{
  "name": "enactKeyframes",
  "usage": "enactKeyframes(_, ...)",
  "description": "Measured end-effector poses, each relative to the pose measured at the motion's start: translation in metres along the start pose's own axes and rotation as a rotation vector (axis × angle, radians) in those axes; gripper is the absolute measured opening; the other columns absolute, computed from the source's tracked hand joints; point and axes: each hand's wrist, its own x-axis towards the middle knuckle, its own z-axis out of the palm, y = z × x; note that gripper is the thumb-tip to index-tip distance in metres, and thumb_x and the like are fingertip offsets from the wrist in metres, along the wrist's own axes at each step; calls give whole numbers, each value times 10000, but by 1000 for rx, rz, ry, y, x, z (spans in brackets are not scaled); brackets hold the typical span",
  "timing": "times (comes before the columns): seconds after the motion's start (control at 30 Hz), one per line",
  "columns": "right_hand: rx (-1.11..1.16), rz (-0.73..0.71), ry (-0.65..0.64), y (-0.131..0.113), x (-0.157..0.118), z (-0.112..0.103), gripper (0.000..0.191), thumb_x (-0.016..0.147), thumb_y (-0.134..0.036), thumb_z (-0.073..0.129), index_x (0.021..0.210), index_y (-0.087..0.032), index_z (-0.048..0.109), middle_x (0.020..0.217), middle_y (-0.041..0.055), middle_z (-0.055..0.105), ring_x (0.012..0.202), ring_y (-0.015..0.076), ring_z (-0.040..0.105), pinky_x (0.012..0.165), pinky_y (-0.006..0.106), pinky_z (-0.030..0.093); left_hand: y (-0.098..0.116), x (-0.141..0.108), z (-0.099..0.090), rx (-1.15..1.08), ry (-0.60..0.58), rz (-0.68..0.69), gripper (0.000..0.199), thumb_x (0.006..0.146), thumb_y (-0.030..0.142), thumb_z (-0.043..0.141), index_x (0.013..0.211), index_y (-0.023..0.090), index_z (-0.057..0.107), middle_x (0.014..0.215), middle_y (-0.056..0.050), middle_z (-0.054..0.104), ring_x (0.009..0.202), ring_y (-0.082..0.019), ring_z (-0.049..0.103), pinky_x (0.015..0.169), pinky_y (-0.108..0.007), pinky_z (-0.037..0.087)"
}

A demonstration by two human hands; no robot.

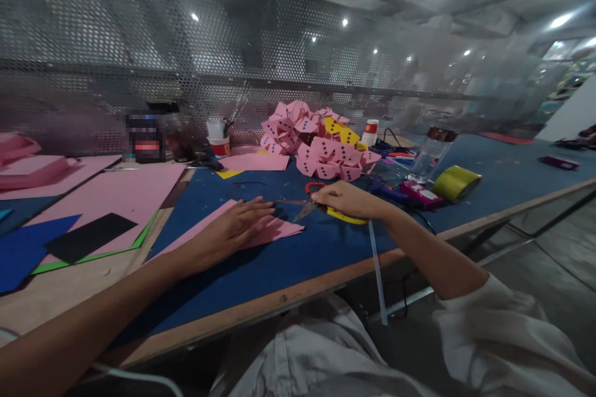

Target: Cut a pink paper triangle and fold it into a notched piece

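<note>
My left hand (237, 223) lies flat with its fingers stretched over a folded-looking piece of pink paper (282, 231), pressing it on the blue tabletop. In my right hand (347, 198) is a pair of scissors (345, 218) with red and yellow on the handles. Their blades are spread apart and point left, close to the paper's right end; I cannot tell whether they touch it. Behind both hands sits a heap of folded pink paper pieces (321, 158) with dark dots, along with a yellow dotted piece (342, 130).
Pink sheets (135, 198), a black piece (90, 237) and blue paper (41, 248) lie at left. A paper cup (218, 144) holds tools. At right are a clear jar (426, 158), a yellow tape roll (457, 183) and a pale stick (377, 273) overhanging the table edge.
</note>
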Motion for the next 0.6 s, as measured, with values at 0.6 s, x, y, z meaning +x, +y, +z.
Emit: enactKeyframes(0.6, -92, -92, 160, -96, 94, 63, 127, 999, -264, 540, 918, -188, 603, 837, 28, 713, 755, 161, 637, 680, 266, 427, 15, 6, -6, -1019, 359, -246, 525, 820, 590, 824, 1092, 145, 760, 1049, -130, 813, 938, -283, 770, 961, -445, 572)
